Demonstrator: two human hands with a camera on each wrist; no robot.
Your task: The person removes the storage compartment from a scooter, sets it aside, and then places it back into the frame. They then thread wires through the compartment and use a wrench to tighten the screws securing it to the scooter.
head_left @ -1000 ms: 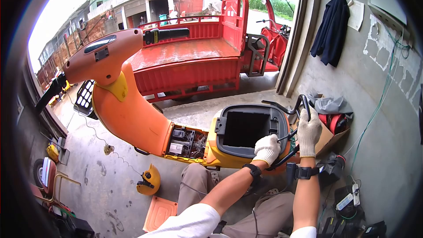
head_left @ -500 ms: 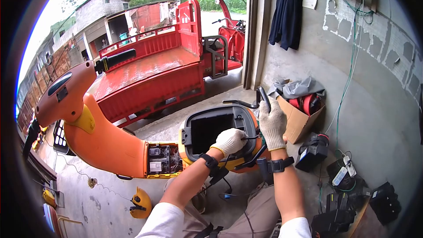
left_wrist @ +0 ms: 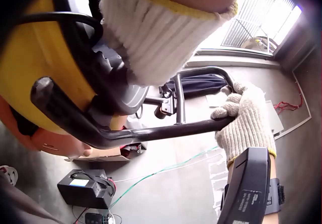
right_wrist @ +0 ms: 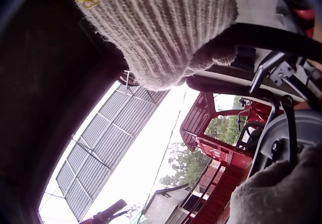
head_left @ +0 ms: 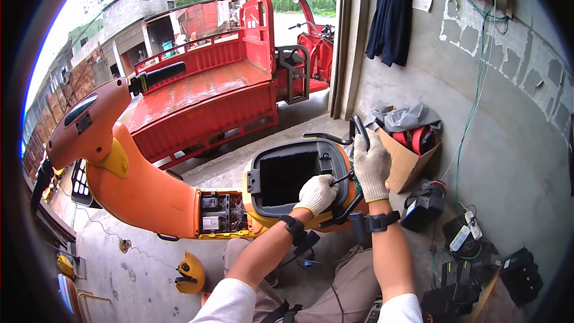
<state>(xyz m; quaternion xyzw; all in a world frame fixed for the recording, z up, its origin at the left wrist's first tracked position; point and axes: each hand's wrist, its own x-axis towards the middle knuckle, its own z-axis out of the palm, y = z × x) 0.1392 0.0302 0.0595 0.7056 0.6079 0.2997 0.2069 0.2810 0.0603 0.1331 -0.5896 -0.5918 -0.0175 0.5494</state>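
My gloved left hand (head_left: 318, 194) grips a dark, slim tool (head_left: 342, 178) at the right rim of the scooter's open seat compartment (head_left: 258, 203). In the right wrist view it looks like a wrench (right_wrist: 291, 128) with a ringed end, reaching toward the rear rack's bracket (right_wrist: 280, 73). My gloved right hand (head_left: 372, 164) is curled round the black tubular rear rack (head_left: 359, 124) behind the compartment. The left wrist view shows the right hand (left_wrist: 244, 121) holding the rack's bar (left_wrist: 166, 132) at its far end; the left hand's fingers are hidden behind its cuff there.
The orange scooter (head_left: 143, 185) stands crosswise, wiring bay (head_left: 218, 215) uncovered. A red cargo tricycle (head_left: 203, 113) is parked beyond. A cardboard box (head_left: 406, 167), a black battery (head_left: 423, 206) and a power strip (head_left: 460, 238) lie along the right wall. A yellow part (head_left: 190, 274) lies on the floor.
The head view has turned right. My left hand has moved forward along the compartment rim, and the tool's far end has swung away from me. The right hand keeps its hold on the rack.
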